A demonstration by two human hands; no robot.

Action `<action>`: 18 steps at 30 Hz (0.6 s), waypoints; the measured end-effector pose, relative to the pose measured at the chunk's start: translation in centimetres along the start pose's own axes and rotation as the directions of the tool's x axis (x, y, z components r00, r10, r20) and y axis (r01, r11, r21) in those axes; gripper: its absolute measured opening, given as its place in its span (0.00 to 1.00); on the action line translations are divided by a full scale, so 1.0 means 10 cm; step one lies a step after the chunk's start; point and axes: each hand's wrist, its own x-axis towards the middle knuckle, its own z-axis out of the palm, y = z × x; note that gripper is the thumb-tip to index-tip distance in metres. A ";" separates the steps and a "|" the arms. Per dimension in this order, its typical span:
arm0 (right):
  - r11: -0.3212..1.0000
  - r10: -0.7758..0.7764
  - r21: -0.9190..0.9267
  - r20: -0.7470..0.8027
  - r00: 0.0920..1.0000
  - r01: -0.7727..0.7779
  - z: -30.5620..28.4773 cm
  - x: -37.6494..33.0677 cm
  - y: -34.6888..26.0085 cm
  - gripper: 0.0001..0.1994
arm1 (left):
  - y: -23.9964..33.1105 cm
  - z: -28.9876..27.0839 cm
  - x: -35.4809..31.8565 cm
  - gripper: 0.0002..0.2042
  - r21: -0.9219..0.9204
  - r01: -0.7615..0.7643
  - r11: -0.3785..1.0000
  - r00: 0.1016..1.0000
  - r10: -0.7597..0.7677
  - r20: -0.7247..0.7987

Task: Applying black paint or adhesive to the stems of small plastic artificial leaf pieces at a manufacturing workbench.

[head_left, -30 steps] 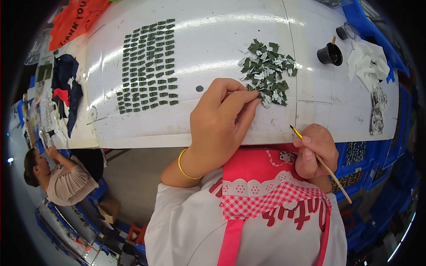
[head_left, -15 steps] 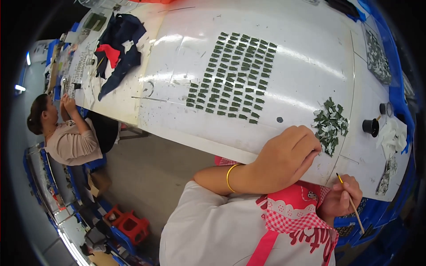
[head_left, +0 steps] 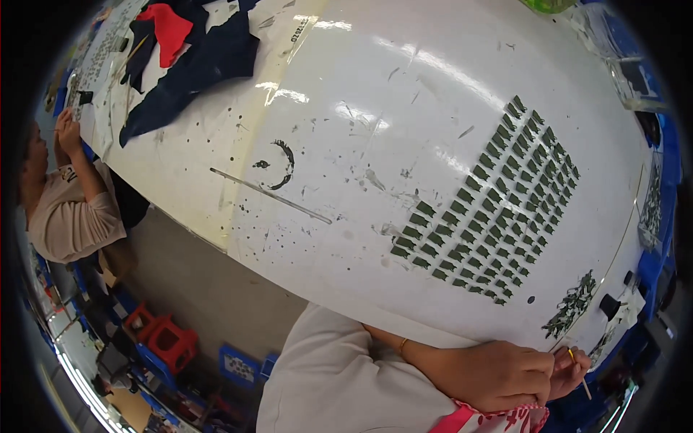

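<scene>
Close to the table's front edge, my left hand point(head_left: 502, 372), with a thin yellow bangle at its wrist, has its fingers curled together against my right hand. Whatever they may pinch is hidden. My right hand point(head_left: 567, 375) is closed around a thin paintbrush point(head_left: 587, 390), whose pale handle sticks out below the fingers. Just beyond both hands lies a loose pile of small dark green and white pieces point(head_left: 574, 307). Many small dark green pieces point(head_left: 498, 209) are laid out in slanting rows farther up the white table point(head_left: 346, 274).
A black cup point(head_left: 610, 307) and crumpled white paper point(head_left: 634, 307) sit at the right edge. A thin rod point(head_left: 271, 195) lies left of the rows. Navy cloth point(head_left: 202, 79) and red cloth point(head_left: 167, 32) lie far left. A co-worker point(head_left: 72, 209) sits at left, near red stools point(head_left: 170, 343).
The view has swung left, so the rows and pile appear farther right. My left hand has moved from beside the pile to meet my right hand, which still holds the paintbrush.
</scene>
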 end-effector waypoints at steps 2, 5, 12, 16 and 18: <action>0.999 -0.010 -0.035 -0.003 1.000 0.009 0.01 0.01 -0.01 0.08 | 0.04 -0.05 0.01 0.06 -0.206 0.028 0.978 0.999 -0.035 -0.030; 0.997 -0.034 -0.062 0.022 0.999 0.036 0.02 0.05 0.01 0.08 | 0.04 -0.06 0.00 0.06 -0.342 0.059 0.938 0.997 -0.073 -0.029; 0.992 -0.104 -0.055 0.118 0.988 0.111 0.06 0.08 0.02 0.08 | 0.04 -0.05 -0.01 0.07 -0.405 0.070 0.911 0.994 -0.099 -0.051; 0.995 -0.090 -0.037 0.103 0.991 0.094 0.11 0.05 0.01 0.08 | 0.05 -0.05 -0.02 0.08 -0.386 0.066 0.920 0.994 -0.096 -0.060; 0.997 -0.068 -0.023 0.081 0.994 0.070 0.13 0.02 0.01 0.07 | 0.07 -0.05 -0.04 0.08 -0.375 0.084 0.923 0.993 -0.108 -0.043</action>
